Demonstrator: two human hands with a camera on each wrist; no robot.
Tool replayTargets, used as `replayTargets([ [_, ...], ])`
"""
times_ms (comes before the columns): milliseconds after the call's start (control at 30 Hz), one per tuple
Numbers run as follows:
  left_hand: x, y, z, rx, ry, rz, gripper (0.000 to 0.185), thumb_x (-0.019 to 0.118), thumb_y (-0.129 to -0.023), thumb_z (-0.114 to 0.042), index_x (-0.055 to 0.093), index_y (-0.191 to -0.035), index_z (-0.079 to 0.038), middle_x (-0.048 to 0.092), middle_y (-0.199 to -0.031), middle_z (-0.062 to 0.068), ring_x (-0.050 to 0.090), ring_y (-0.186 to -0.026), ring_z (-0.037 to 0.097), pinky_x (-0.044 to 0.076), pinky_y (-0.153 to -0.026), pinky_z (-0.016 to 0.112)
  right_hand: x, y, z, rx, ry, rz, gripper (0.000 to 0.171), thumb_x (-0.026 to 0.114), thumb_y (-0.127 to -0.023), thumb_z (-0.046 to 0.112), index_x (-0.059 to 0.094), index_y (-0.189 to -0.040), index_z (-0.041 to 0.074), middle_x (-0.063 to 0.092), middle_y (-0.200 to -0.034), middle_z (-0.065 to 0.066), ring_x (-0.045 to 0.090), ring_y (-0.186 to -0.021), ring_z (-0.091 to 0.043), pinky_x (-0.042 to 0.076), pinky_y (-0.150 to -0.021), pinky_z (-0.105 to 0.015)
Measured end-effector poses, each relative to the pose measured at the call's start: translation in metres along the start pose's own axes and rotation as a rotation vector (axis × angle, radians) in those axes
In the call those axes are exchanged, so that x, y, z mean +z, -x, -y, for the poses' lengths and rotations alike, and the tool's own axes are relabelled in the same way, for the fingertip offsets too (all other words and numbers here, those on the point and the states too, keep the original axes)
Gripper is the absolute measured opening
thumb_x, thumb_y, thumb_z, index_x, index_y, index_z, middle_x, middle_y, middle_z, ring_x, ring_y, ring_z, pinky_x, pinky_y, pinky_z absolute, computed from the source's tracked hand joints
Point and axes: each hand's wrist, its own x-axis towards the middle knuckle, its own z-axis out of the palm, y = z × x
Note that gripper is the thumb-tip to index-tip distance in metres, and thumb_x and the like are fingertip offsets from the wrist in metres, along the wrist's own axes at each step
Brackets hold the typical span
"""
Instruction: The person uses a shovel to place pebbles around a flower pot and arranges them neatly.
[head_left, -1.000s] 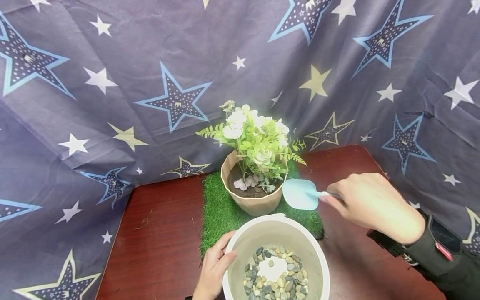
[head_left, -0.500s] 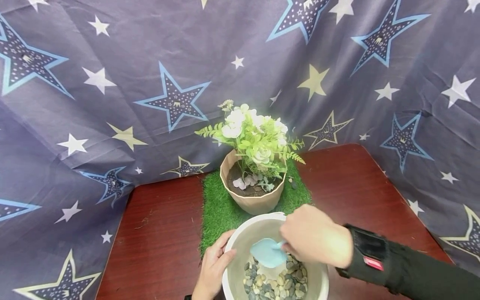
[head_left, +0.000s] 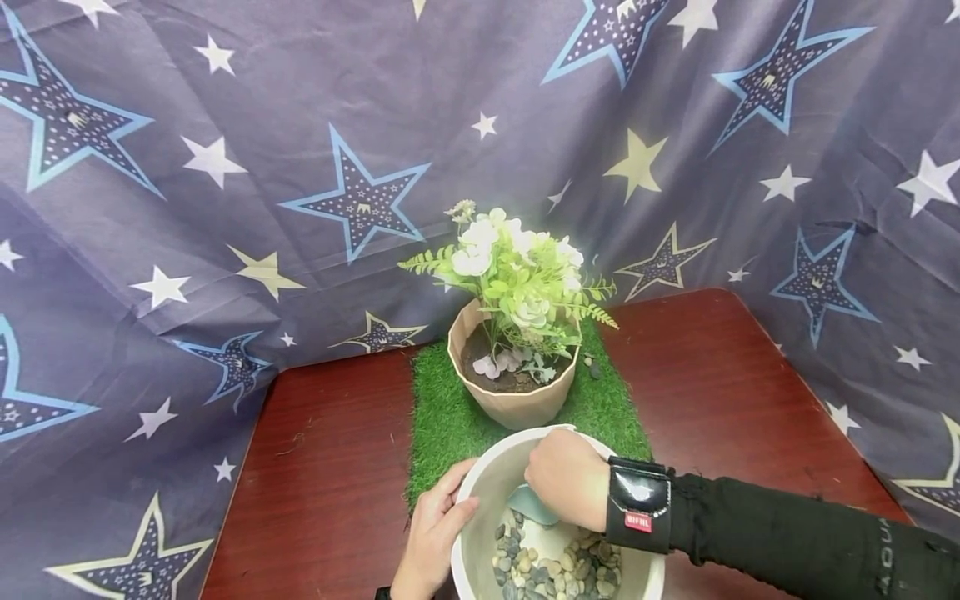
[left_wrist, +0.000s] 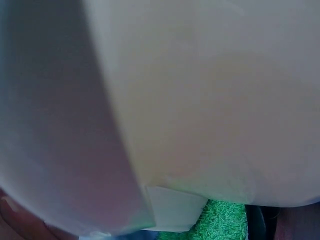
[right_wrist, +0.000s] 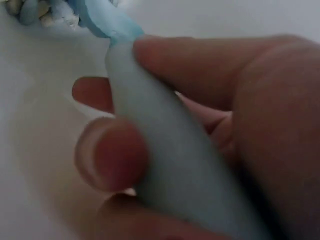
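A white bucket (head_left: 487,475) with several pebbles (head_left: 558,567) in its bottom stands at the table's near edge. My left hand (head_left: 438,525) grips its left rim; the left wrist view is filled by the bucket wall (left_wrist: 200,100). My right hand (head_left: 566,487) reaches down inside the bucket and holds a light blue scoop (head_left: 531,505), whose blade touches the pebbles. In the right wrist view my fingers (right_wrist: 117,155) curl round the scoop handle (right_wrist: 165,165). Behind the bucket a beige pot (head_left: 513,400) with soil and white flowers (head_left: 517,275) stands on a green grass mat (head_left: 442,417).
The dark red table (head_left: 322,483) is walled on three sides by a star-printed blue cloth (head_left: 225,167). Two small pebbles (head_left: 592,367) lie on the mat to the right of the pot. A black sleeve with a wrist strap (head_left: 641,517) crosses the table's right front.
My right hand has carried the scoop from beside the pot down into the bucket and pushed it deeper among the pebbles. My left hand stays on the rim.
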Motion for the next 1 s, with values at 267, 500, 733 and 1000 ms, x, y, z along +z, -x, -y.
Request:
replayTargets([
  [267, 0.002, 0.0, 0.002, 0.011, -0.02, -0.012, 0.04, 0.053, -0.096, 0.006, 0.061, -0.135, 0.001, 0.073, -0.117, 0.027, 0.074, -0.099, 0.018, 0.065, -0.076, 0.044, 0.007, -0.001, 0.0, -0.074, -0.024, 0.067, 0.018, 0.082, -0.077, 0.038, 0.071, -0.067, 0.027, 0.066, -0.064, 0.008, 0.059, -0.057, -0.011, 0.052, -0.051, -0.031],
  [500, 0.0, 0.0, 0.002, 0.002, -0.016, -0.013, 0.04, 0.053, -0.096, 0.005, 0.06, -0.135, 0.003, 0.072, -0.117, 0.028, 0.074, -0.099, 0.019, 0.065, -0.077, 0.044, 0.006, -0.002, 0.005, -0.055, -0.12, 0.245, 0.015, 0.083, -0.075, 0.037, 0.074, -0.075, 0.026, 0.069, -0.069, 0.006, 0.063, -0.061, -0.013, 0.057, -0.055, -0.032],
  [733, 0.001, 0.0, 0.001, 0.033, -0.02, -0.01, 0.04, 0.052, -0.096, 0.006, 0.06, -0.136, 0.002, 0.072, -0.118, 0.028, 0.074, -0.101, 0.021, 0.065, -0.078, 0.045, 0.01, -0.007, -0.004, -0.105, -0.27, 0.315, 0.019, 0.084, -0.071, 0.029, 0.066, -0.069, 0.024, 0.064, -0.068, 0.006, 0.055, -0.06, -0.012, 0.056, -0.061, -0.03],
  [1000, 0.001, 0.0, 0.0, 0.027, 0.006, -0.003, 0.04, 0.051, -0.097, 0.006, 0.059, -0.135, 0.004, 0.07, -0.117, 0.032, 0.073, -0.101, 0.014, 0.065, -0.078, 0.046, 0.014, -0.006, -0.008, -0.192, -0.426, 0.443, 0.022, 0.076, -0.086, 0.036, 0.066, -0.074, 0.021, 0.063, -0.07, 0.004, 0.052, -0.062, -0.012, 0.05, -0.062, -0.028],
])
